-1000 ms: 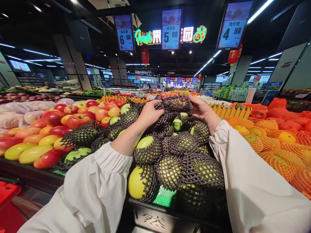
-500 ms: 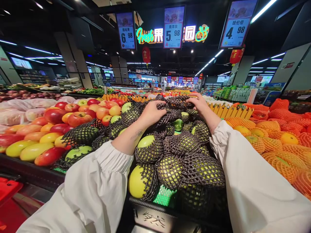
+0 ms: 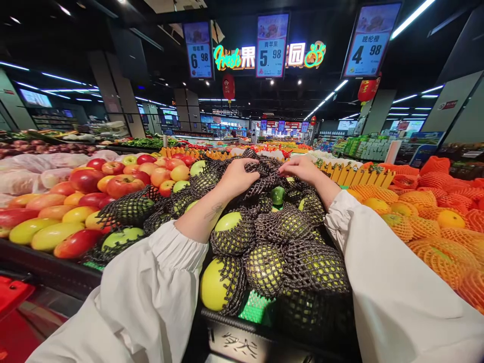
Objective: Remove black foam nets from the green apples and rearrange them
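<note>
My left hand [image 3: 239, 176] has its thumb and fingers closed on a dark bunched foam fruit net [image 3: 267, 169] at the back of the green apple pile. From the other side my right hand [image 3: 301, 169] pinches the same net, fingertips together at its edge. Whether an apple is inside this net is hidden. Just below lies a shiny dark-green object [image 3: 278, 195] among the fruit. Nearer to me are netted green apples [image 3: 264, 267], several of them partly bare, such as a yellow-green apple [image 3: 215, 285] at the front.
Red and yellow apples [image 3: 124, 185] lie on the left, oranges in orange foam nets [image 3: 440, 247] on the right. A black bin edge [image 3: 242, 322] runs along the front. Yellow picket fencing [image 3: 363, 174] stands behind. Price signs [image 3: 272, 45] hang overhead; something red [image 3: 15, 297] is at lower left.
My right hand has moved left, closer to my left hand, and the net that was stretched between them is now bunched. My left hand has barely moved.
</note>
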Tool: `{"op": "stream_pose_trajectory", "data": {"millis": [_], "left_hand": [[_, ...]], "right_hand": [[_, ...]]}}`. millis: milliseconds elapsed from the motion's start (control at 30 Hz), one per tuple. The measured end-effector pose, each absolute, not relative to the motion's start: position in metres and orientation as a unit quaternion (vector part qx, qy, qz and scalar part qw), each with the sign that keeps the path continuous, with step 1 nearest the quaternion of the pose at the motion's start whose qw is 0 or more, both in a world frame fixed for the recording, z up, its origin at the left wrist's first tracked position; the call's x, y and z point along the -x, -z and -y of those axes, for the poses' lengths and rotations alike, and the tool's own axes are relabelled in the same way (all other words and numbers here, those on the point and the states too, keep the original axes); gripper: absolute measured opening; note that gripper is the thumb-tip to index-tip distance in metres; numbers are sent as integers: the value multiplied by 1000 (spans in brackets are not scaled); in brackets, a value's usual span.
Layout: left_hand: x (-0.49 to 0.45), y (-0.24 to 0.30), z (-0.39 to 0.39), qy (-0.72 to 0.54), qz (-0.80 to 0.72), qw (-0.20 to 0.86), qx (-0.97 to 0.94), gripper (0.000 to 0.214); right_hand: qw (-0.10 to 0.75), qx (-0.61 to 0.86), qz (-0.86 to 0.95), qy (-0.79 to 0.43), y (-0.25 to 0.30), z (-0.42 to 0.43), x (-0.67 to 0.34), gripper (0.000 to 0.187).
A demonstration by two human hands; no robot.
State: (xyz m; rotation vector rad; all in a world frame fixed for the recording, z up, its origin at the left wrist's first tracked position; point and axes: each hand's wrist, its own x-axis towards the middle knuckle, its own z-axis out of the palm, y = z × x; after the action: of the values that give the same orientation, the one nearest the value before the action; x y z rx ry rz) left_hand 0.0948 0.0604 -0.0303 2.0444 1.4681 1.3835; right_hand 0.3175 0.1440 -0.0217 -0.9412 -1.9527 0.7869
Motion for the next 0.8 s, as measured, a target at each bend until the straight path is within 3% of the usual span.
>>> {"op": "stream_pose_trajectory", "data": {"millis": [100,133,233,333,433,500,667,800], "left_hand": [[-95,30,-59,-468,-495,136,-719,47],[-96,29,-58,-461,-491,142,-725,45],[-96,28,-55,-437,-481,154,-745,40],[-96,29,-55,-406,-451,148,-781,38],[-94,31,-57,-377,-409,144,-819,39],[-93,33,-59,-370,-394,137,-830,39],[-92,33,-59,-369,-397,142,-828,40],[-94,32,-56,-384,-405,135,-818,41]], "right_hand": [[312,396,791,-348,28,-150,-318,2],[312,391,789,-357,29,-151,-318,8],[391,364,776,-335,28,-154,-319,19],[435,361,778,-274,25,-153,-321,14],[417,371,785,-269,22,-147,-318,47],[420,367,763,-327,20,-140,-314,54],[393,350,703,-478,18,-128,-307,27],[411,392,714,-409,21,-133,-311,8]]}}
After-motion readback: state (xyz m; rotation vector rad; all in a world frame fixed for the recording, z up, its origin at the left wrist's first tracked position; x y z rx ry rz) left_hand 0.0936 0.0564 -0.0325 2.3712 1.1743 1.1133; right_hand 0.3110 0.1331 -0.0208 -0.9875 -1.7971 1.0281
